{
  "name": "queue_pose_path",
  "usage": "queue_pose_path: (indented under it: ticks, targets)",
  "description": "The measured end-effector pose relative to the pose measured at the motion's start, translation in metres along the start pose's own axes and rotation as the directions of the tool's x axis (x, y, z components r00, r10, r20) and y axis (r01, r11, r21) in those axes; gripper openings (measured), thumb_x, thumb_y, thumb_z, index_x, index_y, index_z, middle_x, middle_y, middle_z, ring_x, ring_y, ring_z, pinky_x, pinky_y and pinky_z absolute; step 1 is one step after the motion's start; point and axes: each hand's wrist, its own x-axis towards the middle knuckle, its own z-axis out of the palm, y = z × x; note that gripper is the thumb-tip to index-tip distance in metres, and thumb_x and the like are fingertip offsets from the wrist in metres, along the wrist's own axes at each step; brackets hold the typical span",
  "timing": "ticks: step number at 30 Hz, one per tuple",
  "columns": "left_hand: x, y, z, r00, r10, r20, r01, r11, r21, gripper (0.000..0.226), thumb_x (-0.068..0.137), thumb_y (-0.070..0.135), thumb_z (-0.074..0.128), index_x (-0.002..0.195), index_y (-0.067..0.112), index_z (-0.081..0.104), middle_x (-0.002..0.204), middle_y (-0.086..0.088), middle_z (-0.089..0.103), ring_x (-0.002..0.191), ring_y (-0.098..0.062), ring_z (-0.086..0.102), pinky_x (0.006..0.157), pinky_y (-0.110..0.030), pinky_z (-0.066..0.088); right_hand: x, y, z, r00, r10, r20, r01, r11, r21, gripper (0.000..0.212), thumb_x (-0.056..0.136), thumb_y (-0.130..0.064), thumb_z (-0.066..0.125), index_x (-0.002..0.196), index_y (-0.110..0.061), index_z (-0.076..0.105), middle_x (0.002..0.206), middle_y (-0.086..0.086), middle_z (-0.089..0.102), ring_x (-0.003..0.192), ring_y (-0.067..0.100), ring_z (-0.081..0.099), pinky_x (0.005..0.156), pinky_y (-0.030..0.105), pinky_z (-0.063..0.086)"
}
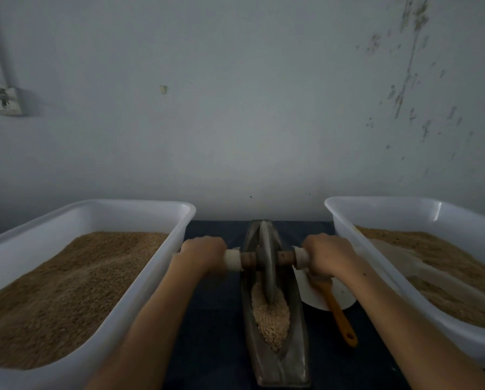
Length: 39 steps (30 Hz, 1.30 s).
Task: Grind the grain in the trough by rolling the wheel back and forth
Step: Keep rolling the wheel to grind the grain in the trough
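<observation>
From the head camera, your left hand (200, 254) is wrapped around the pale left end of the wooden axle (248, 258), and your right hand (327, 256) is curled around the pale right end in the same way. Between your fists the grey stone wheel (266, 266) stands upright on its edge inside the long, narrow, boat-shaped grey trough (294, 358), which runs away from you on the dark blue tabletop (213, 319). The wheel sits towards the far half of the trough; the pale, coarse grain (272, 316) lies heaped in the near half, touching the wheel's lower edge. To your left stands a white plastic tub (140, 299) filled with brown meal, and to your right a second white plastic tub (376, 280) holds more of it. Just right of the trough, an orange-handled brush (339, 313) lies across a white dish (314, 296), its head hidden under your right hand.
</observation>
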Motion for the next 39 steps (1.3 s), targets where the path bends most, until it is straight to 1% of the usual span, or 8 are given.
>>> queue_pose_path:
  ticks: [4, 9, 12, 15, 20, 26, 33, 39]
  targets:
    - [0.002, 0.008, 0.005, 0.948, -0.016, -0.319, 0.047, 0.995, 0.089, 0.024, 0.085, 0.026, 0.06, 0.109, 0.02, 0.058, 0.109, -0.003, 0.063, 0.101, -0.023, 0.061, 0.076, -0.033, 0.041, 0.005, 0.0, 0.019, 0.962, 0.02, -0.272, 0.008, 0.995, 0.104, 0.01, 0.086, -0.015, 0.056, 0.086, -0.025, 0.055, 0.093, -0.002, 0.065, 0.089, 0.02, 0.062, 0.075, 0.03, 0.042]
    - [0.002, 0.01, 0.006, 0.927, 0.001, -0.376, 0.046, 0.992, 0.117, 0.022, 0.087, 0.025, 0.058, 0.109, 0.021, 0.056, 0.11, -0.003, 0.062, 0.101, -0.022, 0.06, 0.074, -0.032, 0.039, 0.006, 0.003, 0.021, 0.969, 0.026, -0.247, 0.003, 0.993, 0.116, 0.009, 0.086, -0.014, 0.056, 0.088, -0.022, 0.057, 0.094, -0.001, 0.065, 0.09, 0.02, 0.061, 0.08, 0.031, 0.046]
    - [0.003, 0.006, 0.004, 0.971, -0.002, -0.237, 0.03, 0.993, 0.114, 0.031, 0.084, 0.027, 0.065, 0.113, 0.018, 0.057, 0.111, -0.004, 0.063, 0.101, -0.022, 0.06, 0.079, -0.032, 0.043, 0.004, 0.003, 0.007, 0.999, 0.002, -0.046, -0.001, 1.0, 0.022, 0.015, 0.081, -0.016, 0.065, 0.094, -0.021, 0.059, 0.094, 0.001, 0.063, 0.09, 0.021, 0.063, 0.078, 0.032, 0.049]
    - [0.001, -0.001, 0.001, 0.998, 0.005, 0.066, -0.005, 1.0, -0.006, 0.041, 0.08, 0.026, 0.072, 0.117, 0.015, 0.058, 0.112, -0.005, 0.064, 0.101, -0.02, 0.061, 0.09, -0.035, 0.047, 0.0, 0.001, -0.007, 0.989, -0.025, 0.148, 0.028, 0.999, -0.015, 0.013, 0.082, -0.015, 0.065, 0.093, -0.018, 0.059, 0.083, 0.0, 0.058, 0.079, 0.017, 0.06, 0.074, 0.029, 0.049]
    - [-0.005, -0.004, -0.004, 0.958, 0.069, 0.278, -0.045, 0.995, -0.09, 0.025, 0.082, 0.019, 0.07, 0.104, 0.01, 0.062, 0.08, 0.002, 0.064, 0.069, -0.009, 0.06, 0.077, -0.026, 0.049, -0.004, 0.0, -0.015, 0.965, -0.068, 0.253, 0.08, 0.996, -0.039, 0.009, 0.085, -0.013, 0.062, 0.091, -0.018, 0.059, 0.077, -0.001, 0.055, 0.067, 0.011, 0.054, 0.066, 0.026, 0.045]
    - [0.001, -0.004, 0.003, 0.998, 0.007, 0.07, -0.002, 0.998, -0.067, 0.034, 0.078, 0.026, 0.073, 0.108, 0.015, 0.061, 0.087, 0.002, 0.063, 0.084, -0.016, 0.061, 0.087, -0.036, 0.05, -0.003, -0.003, -0.008, 0.997, -0.04, 0.072, 0.043, 0.999, -0.033, 0.02, 0.082, -0.012, 0.062, 0.074, -0.022, 0.048, 0.078, -0.002, 0.055, 0.069, 0.014, 0.053, 0.07, 0.029, 0.045]
    - [0.005, -0.002, 0.015, 0.976, -0.022, -0.215, 0.018, 1.0, -0.024, 0.024, 0.082, 0.026, 0.064, 0.105, 0.021, 0.057, 0.105, -0.001, 0.063, 0.095, -0.02, 0.061, 0.078, -0.032, 0.046, -0.005, -0.008, 0.007, 0.933, -0.071, -0.352, 0.073, 0.997, -0.008, 0.012, 0.091, -0.015, 0.051, 0.086, -0.025, 0.045, 0.097, -0.002, 0.063, 0.095, 0.021, 0.059, 0.083, 0.031, 0.035]
    - [-0.001, 0.001, 0.008, 0.989, -0.009, -0.146, 0.01, 1.0, 0.008, 0.032, 0.081, 0.026, 0.068, 0.11, 0.018, 0.058, 0.106, -0.002, 0.064, 0.096, -0.019, 0.061, 0.084, -0.033, 0.049, -0.007, -0.005, -0.005, 0.992, -0.048, -0.116, 0.045, 0.999, -0.03, 0.016, 0.088, -0.016, 0.06, 0.103, -0.019, 0.059, 0.104, 0.002, 0.064, 0.098, 0.021, 0.06, 0.088, 0.033, 0.044]
